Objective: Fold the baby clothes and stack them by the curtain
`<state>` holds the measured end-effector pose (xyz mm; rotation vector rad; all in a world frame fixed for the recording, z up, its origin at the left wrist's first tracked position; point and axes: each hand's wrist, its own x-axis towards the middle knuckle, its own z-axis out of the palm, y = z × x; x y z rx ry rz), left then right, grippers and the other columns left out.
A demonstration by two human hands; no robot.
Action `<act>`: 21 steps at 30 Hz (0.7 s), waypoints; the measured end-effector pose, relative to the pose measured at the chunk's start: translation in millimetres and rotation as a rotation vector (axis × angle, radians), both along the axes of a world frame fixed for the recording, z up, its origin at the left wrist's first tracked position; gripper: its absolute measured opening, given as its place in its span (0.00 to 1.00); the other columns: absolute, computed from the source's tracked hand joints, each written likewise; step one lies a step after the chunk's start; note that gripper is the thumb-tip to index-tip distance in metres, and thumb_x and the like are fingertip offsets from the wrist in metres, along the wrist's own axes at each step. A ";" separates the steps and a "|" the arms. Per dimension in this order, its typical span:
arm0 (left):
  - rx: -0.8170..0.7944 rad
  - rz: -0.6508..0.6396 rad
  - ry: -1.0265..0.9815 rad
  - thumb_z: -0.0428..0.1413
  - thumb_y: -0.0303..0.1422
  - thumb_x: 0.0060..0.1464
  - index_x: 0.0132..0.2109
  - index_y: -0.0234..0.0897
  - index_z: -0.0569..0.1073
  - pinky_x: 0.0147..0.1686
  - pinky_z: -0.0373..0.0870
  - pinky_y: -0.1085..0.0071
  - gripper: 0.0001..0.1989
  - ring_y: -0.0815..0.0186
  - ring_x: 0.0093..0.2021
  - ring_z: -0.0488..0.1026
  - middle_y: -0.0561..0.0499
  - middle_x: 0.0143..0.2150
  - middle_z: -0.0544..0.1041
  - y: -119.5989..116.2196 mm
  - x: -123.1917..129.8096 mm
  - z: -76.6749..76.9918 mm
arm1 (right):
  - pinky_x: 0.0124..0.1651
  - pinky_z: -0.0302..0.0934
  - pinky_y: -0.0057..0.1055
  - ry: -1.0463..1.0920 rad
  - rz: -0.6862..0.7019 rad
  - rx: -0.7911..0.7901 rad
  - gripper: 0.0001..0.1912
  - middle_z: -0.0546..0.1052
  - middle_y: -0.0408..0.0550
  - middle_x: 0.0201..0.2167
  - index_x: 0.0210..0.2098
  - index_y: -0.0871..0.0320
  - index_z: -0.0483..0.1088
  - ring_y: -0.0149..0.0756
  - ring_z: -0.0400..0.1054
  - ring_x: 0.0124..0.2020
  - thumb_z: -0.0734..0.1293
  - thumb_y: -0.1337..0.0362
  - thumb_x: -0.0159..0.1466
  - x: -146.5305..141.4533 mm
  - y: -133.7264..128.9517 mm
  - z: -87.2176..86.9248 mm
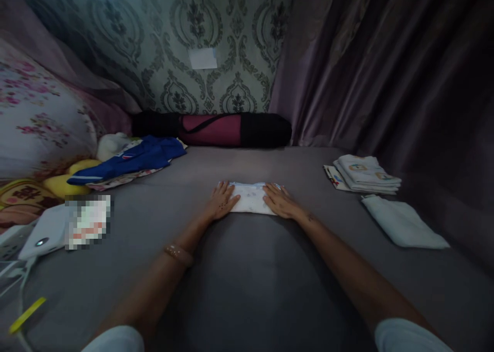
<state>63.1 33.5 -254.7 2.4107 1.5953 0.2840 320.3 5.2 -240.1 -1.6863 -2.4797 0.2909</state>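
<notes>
A folded white cloth [251, 198] with a faint print and a bluish far edge lies flat on the grey bed sheet [250, 259]. On its left end rests my left hand [224, 201], palm down with fingers stretched forward. My right hand [281, 203] lies the same way on the right end, its fingers extended over the fabric. Both thumbs point inward across the cloth. Neither hand grips it. What lies under the palms is hidden.
At right are a stack of folded cloths [366, 174] and a pale folded cloth [403, 222]. Blue clothing [142, 156], a white device [48, 231] with a cable and a yellow strip [28, 315] lie left. A long black-and-maroon bag [212, 129] lines the wall.
</notes>
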 end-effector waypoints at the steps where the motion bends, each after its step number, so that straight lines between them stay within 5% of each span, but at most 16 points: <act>1: 0.015 0.027 -0.013 0.35 0.49 0.63 0.65 0.32 0.57 0.63 0.46 0.49 0.33 0.49 0.69 0.41 0.38 0.70 0.48 -2.9 -0.1 2.6 | 0.67 0.33 0.49 0.010 -0.009 0.020 0.33 0.48 0.55 0.68 0.67 0.63 0.48 0.43 0.37 0.69 0.43 0.51 0.69 -2.0 -0.6 3.6; 6: 0.089 0.115 -0.049 0.36 0.47 0.63 0.65 0.34 0.58 0.63 0.48 0.49 0.31 0.50 0.69 0.44 0.38 0.69 0.50 -22.3 -6.8 8.4 | 0.68 0.32 0.47 0.010 -0.029 0.085 0.34 0.48 0.55 0.68 0.67 0.64 0.48 0.42 0.37 0.69 0.42 0.51 0.69 -11.2 -5.8 5.4; 15: 0.040 0.183 -0.094 0.36 0.44 0.64 0.65 0.31 0.58 0.63 0.51 0.55 0.30 0.53 0.68 0.50 0.37 0.67 0.56 -32.1 -23.8 -10.4 | 0.68 0.33 0.46 -0.037 -0.047 0.032 0.35 0.50 0.56 0.68 0.67 0.67 0.49 0.44 0.40 0.69 0.42 0.51 0.69 -11.7 -5.3 -9.4; 21: 0.049 0.180 -0.169 0.35 0.44 0.64 0.64 0.32 0.58 0.64 0.50 0.58 0.29 0.55 0.67 0.52 0.40 0.66 0.60 -34.3 -24.7 -11.4 | 0.66 0.37 0.50 -0.067 -0.049 -0.031 0.34 0.51 0.57 0.67 0.66 0.64 0.52 0.47 0.42 0.68 0.46 0.50 0.68 -13.5 1.2 4.5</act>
